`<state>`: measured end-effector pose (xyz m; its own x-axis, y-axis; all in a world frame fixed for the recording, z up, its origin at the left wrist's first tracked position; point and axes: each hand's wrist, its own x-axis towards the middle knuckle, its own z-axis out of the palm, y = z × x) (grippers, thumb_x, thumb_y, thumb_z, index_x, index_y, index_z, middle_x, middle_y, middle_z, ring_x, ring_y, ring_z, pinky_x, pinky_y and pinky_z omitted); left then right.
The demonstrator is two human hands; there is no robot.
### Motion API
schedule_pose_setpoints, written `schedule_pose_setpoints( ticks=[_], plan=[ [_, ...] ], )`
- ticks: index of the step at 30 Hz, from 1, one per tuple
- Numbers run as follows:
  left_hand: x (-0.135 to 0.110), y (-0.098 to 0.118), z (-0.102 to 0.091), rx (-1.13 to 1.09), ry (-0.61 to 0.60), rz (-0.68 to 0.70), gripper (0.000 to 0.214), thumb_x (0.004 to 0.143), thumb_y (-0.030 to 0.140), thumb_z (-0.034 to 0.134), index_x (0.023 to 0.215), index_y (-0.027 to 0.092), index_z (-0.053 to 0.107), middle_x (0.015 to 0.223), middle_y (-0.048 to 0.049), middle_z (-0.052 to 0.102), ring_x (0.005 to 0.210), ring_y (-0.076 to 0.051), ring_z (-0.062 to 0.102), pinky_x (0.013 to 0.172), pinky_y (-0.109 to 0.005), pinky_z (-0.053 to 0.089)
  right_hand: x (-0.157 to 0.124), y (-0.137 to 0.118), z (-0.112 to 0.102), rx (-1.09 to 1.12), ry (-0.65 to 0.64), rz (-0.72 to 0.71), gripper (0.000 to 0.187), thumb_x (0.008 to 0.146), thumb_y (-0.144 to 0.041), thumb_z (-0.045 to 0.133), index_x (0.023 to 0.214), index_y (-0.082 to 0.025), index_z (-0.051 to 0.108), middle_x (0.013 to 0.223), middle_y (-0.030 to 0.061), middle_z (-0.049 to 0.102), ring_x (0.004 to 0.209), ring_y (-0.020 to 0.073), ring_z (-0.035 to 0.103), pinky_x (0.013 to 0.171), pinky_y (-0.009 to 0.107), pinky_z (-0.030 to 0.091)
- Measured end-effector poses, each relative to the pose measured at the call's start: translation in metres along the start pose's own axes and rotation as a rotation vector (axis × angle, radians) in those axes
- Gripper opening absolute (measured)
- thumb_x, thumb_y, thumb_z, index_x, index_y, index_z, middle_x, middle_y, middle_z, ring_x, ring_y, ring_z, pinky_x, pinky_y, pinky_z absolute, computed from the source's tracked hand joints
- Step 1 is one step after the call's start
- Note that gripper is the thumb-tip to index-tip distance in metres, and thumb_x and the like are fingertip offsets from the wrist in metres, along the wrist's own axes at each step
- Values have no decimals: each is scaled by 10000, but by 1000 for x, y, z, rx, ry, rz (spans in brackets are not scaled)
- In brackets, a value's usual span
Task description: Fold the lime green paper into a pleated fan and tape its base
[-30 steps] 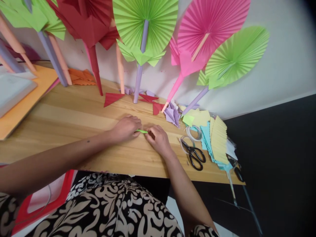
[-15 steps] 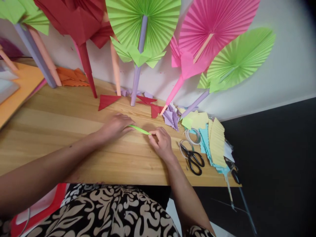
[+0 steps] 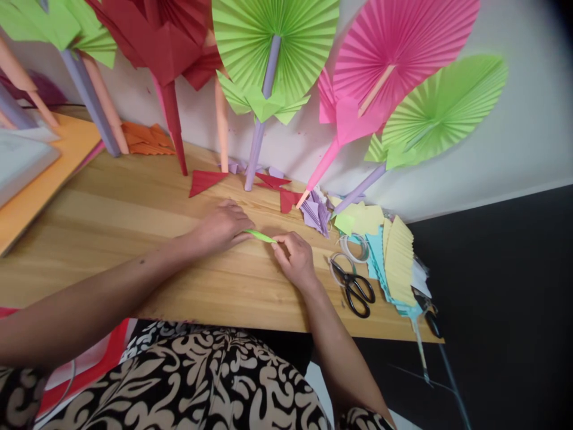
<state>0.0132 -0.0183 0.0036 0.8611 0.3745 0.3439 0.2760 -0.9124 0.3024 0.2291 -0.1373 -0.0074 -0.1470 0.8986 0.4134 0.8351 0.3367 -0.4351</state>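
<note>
Here, the wooden bench (image 3: 111,227) spreads under and around the left grip (image 3: 224,226) and the right grip (image 3: 295,260). Beyond both grips, paper fans on rolled sticks stand along the wall (image 3: 528,131): a pink fan (image 3: 403,42) ahead and to the right of the right grip, a green fan (image 3: 299,42) straight ahead, and dark red paper (image 3: 165,54) ahead and to the left of the left grip. Well off to the left of the left grip lies an orange sheet (image 3: 80,137) with a pale box (image 3: 27,164) on it. Well to the right of the right grip, pleated yellow paper (image 3: 398,263) lies over blue paper (image 3: 378,254). Closer in, black-handled scissors (image 3: 349,279) lie just right of the right grip, near a roll of tape (image 3: 366,252). Red scraps (image 3: 208,181) rest ahead of the left grip. Smallest is the green strip (image 3: 260,236), stretched between the grips and slanting slightly down toward the right one. The right grip pinches one end between thumb and finger; the left grip is closed over the other, its fingers hiding that end.
</note>
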Motion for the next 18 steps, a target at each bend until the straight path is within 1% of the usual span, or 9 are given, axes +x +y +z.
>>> schedule_pose_setpoints(
  ticks=[2,4,7,9,10,12,14,16,18],
  plan=[
    [0,10,4,-7,-7,28,328,1018,385,457,951,186,710,857,-59,734,856,-213,636,854,-358,395,0,-5,2,-27,-9,-63,180,987,-286,501,943,-204,655,829,66,714,795,214,634,717,352,470],
    [0,19,8,-22,-21,28,354,1026,395,435,954,177,705,831,-62,725,817,-202,633,818,-341,404,1,-8,3,-40,-16,-78,183,986,-286,507,930,-210,664,818,61,720,786,212,631,715,354,463],
    [-1,28,10,-68,-36,-44,373,1026,402,426,961,172,712,791,-67,711,753,-195,631,739,-309,412,1,-11,4,-14,-5,-49,181,981,-299,525,914,-220,674,801,52,719,767,202,625,710,346,464],
    [-3,31,10,-143,-33,-120,361,1023,395,433,997,180,722,818,-70,723,751,-188,638,707,-285,418,1,-11,4,46,17,-45,174,975,-305,537,907,-222,675,792,47,712,760,194,623,708,337,471],
    [-4,32,10,-213,-25,-159,350,1018,392,443,1011,184,724,852,-70,734,766,-184,644,704,-273,424,1,-11,2,88,33,-45,167,973,-305,540,918,-221,674,802,46,710,765,191,624,710,333,477],
    [-4,34,9,-433,-10,-241,325,995,394,479,1008,184,727,903,-56,745,793,-169,649,708,-250,437,1,-12,-1,188,66,-24,155,971,-304,540,988,-219,669,855,47,710,796,188,630,727,327,490],
    [-2,35,7,-709,-38,-336,319,957,414,517,951,168,720,819,-26,720,718,-141,619,659,-228,434,0,-14,-4,280,82,14,181,974,-299,532,1083,-222,654,917,49,708,833,186,636,752,327,500],
    [0,37,2,-962,-101,-432,322,915,440,558,863,150,689,684,12,637,586,-102,535,573,-207,395,0,-15,-7,340,81,39,217,978,-293,521,1150,-230,638,951,47,706,859,185,638,776,329,504],
    [1,39,-4,-1140,-145,-497,346,885,463,601,766,140,637,626,34,564,511,-68,446,521,-195,343,-1,-16,-8,359,75,37,236,978,-290,520,1179,-237,631,965,45,703,872,186,639,789,331,506]
  ],
)
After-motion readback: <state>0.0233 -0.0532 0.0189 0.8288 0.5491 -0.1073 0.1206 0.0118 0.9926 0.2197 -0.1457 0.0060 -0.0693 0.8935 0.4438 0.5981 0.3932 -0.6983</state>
